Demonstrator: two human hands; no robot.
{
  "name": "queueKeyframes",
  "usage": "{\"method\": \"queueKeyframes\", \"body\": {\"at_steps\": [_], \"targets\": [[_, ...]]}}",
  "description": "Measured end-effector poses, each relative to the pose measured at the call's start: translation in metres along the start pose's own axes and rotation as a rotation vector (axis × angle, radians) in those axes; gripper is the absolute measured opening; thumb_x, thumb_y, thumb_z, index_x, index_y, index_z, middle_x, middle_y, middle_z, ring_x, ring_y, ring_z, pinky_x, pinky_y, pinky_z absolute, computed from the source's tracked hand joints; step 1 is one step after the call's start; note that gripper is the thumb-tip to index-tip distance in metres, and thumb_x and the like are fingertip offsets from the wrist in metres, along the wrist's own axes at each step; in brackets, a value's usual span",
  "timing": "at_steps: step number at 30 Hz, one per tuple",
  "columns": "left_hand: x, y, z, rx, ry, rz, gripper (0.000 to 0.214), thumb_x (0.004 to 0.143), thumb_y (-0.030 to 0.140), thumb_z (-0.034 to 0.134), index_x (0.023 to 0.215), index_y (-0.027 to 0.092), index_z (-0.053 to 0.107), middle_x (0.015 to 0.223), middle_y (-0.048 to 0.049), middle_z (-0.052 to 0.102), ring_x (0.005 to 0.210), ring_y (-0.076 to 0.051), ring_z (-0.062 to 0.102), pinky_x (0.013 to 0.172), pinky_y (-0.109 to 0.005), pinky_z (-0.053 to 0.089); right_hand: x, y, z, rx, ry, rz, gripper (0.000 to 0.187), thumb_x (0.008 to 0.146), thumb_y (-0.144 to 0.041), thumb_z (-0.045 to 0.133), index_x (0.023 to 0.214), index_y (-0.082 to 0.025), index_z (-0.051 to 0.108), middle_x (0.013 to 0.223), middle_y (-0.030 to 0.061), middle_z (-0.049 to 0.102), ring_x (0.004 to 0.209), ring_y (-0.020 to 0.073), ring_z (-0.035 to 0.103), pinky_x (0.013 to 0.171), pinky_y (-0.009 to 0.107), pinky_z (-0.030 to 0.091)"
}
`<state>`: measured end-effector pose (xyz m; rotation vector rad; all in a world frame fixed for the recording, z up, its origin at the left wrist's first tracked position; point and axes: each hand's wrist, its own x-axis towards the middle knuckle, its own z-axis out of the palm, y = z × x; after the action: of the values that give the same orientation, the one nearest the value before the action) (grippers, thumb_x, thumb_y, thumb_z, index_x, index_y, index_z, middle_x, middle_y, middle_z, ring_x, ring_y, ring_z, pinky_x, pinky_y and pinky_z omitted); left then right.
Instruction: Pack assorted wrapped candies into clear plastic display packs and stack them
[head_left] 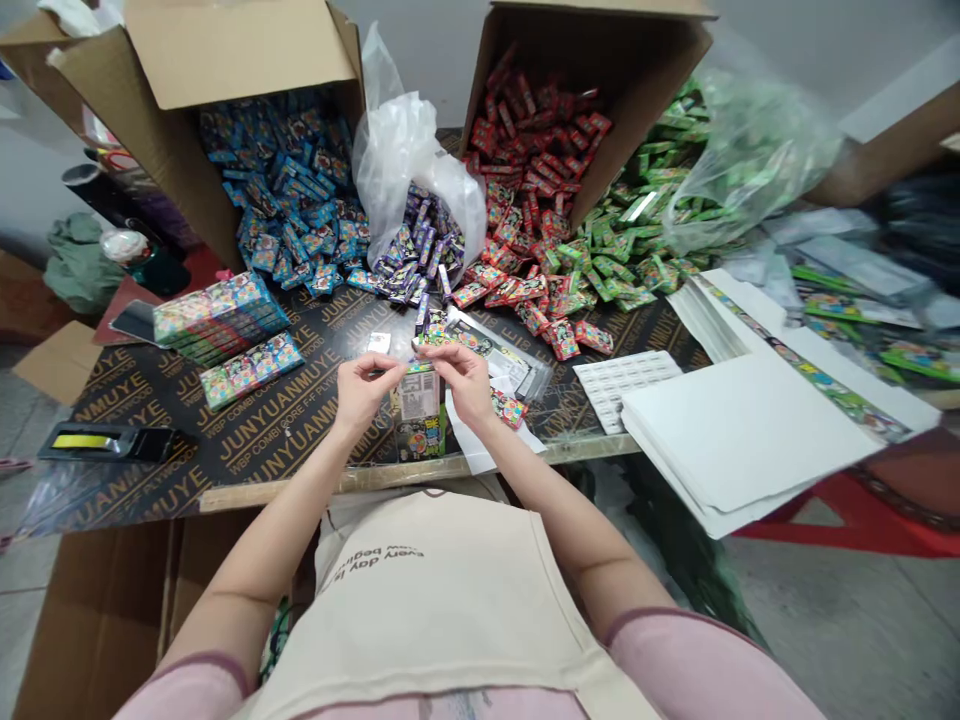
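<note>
My left hand [366, 385] and my right hand [461, 378] meet at the top of a small printed box [421, 430] standing upright near the table's front edge. Both are closed, thumbs pressed to forefingers. A tiny pale piece shows at the right fingertips, too small to name; what the left fingertips grip is hidden. Just behind them lie purple packets [426, 245] and a flat clear plastic sleeve [502, 350] with a printed insert. A white square piece [379, 343] rests beyond my left hand. Beneath my right forearm are white paper [472, 440] and a colourful packet [510, 408].
Cartons spill blue packets [292, 190] and red packets [544, 170]; green packets [637, 250] lie farther right. Left are stacked packet boxes [221, 315], a single row box [251, 370] and a black tape dispenser [109, 442]. Right are a sticker sheet [626, 385] and white card sheets [750, 430].
</note>
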<state>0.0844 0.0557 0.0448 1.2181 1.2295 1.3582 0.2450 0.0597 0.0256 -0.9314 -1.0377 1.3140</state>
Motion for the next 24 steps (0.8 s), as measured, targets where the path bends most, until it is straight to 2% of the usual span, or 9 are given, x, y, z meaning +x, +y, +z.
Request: {"method": "queueKeyframes", "body": {"at_steps": [2, 6, 11, 13, 16, 19, 22, 24], "targets": [[0.005, 0.003, -0.003, 0.055, -0.056, -0.035, 0.018, 0.059, 0.031, 0.080, 0.063, 0.016, 0.072, 0.063, -0.0021, 0.069, 0.061, -0.014, 0.061, 0.063, -0.027, 0.048, -0.003, -0.002, -0.005, -0.106, 0.002, -0.072, 0.015, 0.072, -0.039, 0.072, 0.079, -0.026, 0.072, 0.095, 0.0024, 0.074, 0.097, 0.0228, 0.067, 0.095, 0.042, 0.050], [0.017, 0.006, -0.005, 0.019, -0.163, -0.161, 0.028, 0.047, 0.029, 0.087, 0.067, 0.014, 0.074, 0.063, -0.0035, 0.070, 0.056, -0.014, 0.061, 0.059, -0.026, 0.049, -0.002, -0.006, -0.011, -0.208, 0.065, -0.051, 0.016, 0.070, -0.040, 0.076, 0.077, -0.025, 0.074, 0.080, 0.0010, 0.073, 0.077, 0.0200, 0.067, 0.081, 0.039, 0.054], [0.021, 0.007, -0.003, 0.019, -0.174, -0.167, 0.025, 0.048, 0.030, 0.086, 0.058, 0.014, 0.070, 0.056, -0.0030, 0.067, 0.051, -0.013, 0.058, 0.055, -0.026, 0.046, 0.007, -0.012, -0.012, -0.199, -0.003, -0.003, 0.020, 0.065, -0.040, 0.080, 0.071, -0.023, 0.070, 0.068, -0.0004, 0.069, 0.063, 0.0159, 0.062, 0.067, 0.033, 0.053], [0.017, 0.010, -0.004, 0.117, -0.185, -0.069, 0.019, 0.054, 0.029, 0.082, 0.058, 0.014, 0.070, 0.057, -0.0034, 0.066, 0.054, -0.014, 0.058, 0.055, -0.026, 0.045, 0.007, -0.013, -0.012, -0.213, -0.030, 0.000, 0.022, 0.065, -0.041, 0.080, 0.068, -0.022, 0.069, 0.065, -0.0006, 0.068, 0.060, 0.0152, 0.060, 0.065, 0.033, 0.052], [0.009, 0.015, -0.007, 0.344, -0.225, 0.199, 0.013, 0.066, 0.026, 0.075, 0.059, 0.016, 0.069, 0.064, -0.0046, 0.067, 0.063, -0.016, 0.061, 0.062, -0.027, 0.046, 0.003, -0.016, -0.015, -0.252, -0.060, -0.016, 0.022, 0.068, -0.042, 0.078, 0.068, -0.022, 0.070, 0.065, 0.0000, 0.068, 0.061, 0.0161, 0.061, 0.065, 0.033, 0.051], [0.005, 0.017, -0.011, 0.518, -0.317, 0.426, 0.014, 0.075, 0.026, 0.069, 0.063, 0.017, 0.069, 0.072, -0.0057, 0.067, 0.071, -0.017, 0.062, 0.069, -0.029, 0.046, -0.002, -0.019, -0.022, -0.331, -0.118, -0.100, 0.022, 0.077, -0.045, 0.071, 0.072, -0.024, 0.073, 0.078, 0.0028, 0.072, 0.077, 0.0201, 0.066, 0.078, 0.036, 0.051], [0.005, 0.014, -0.011, 0.647, -0.425, 0.542, 0.016, 0.085, 0.025, 0.058, 0.079, 0.018, 0.072, 0.078, -0.0060, 0.065, 0.074, -0.017, 0.059, 0.069, -0.028, 0.045, -0.002, -0.015, -0.038, -0.388, -0.250, -0.142, 0.032, 0.089, -0.050, 0.054, 0.089, -0.026, 0.075, 0.098, 0.0038, 0.073, 0.099, 0.0220, 0.065, 0.094, 0.039, 0.046], [0.006, 0.011, -0.009, 0.713, -0.458, 0.587, 0.021, 0.089, 0.023, 0.052, 0.090, 0.020, 0.073, 0.081, -0.0059, 0.062, 0.075, -0.017, 0.057, 0.067, -0.027, 0.043, 0.002, -0.005, -0.052, -0.477, -0.248, -0.133, 0.034, 0.092, -0.048, 0.049, 0.105, -0.026, 0.071, 0.108, 0.0047, 0.070, 0.105, 0.0222, 0.062, 0.095, 0.039, 0.044]]}}
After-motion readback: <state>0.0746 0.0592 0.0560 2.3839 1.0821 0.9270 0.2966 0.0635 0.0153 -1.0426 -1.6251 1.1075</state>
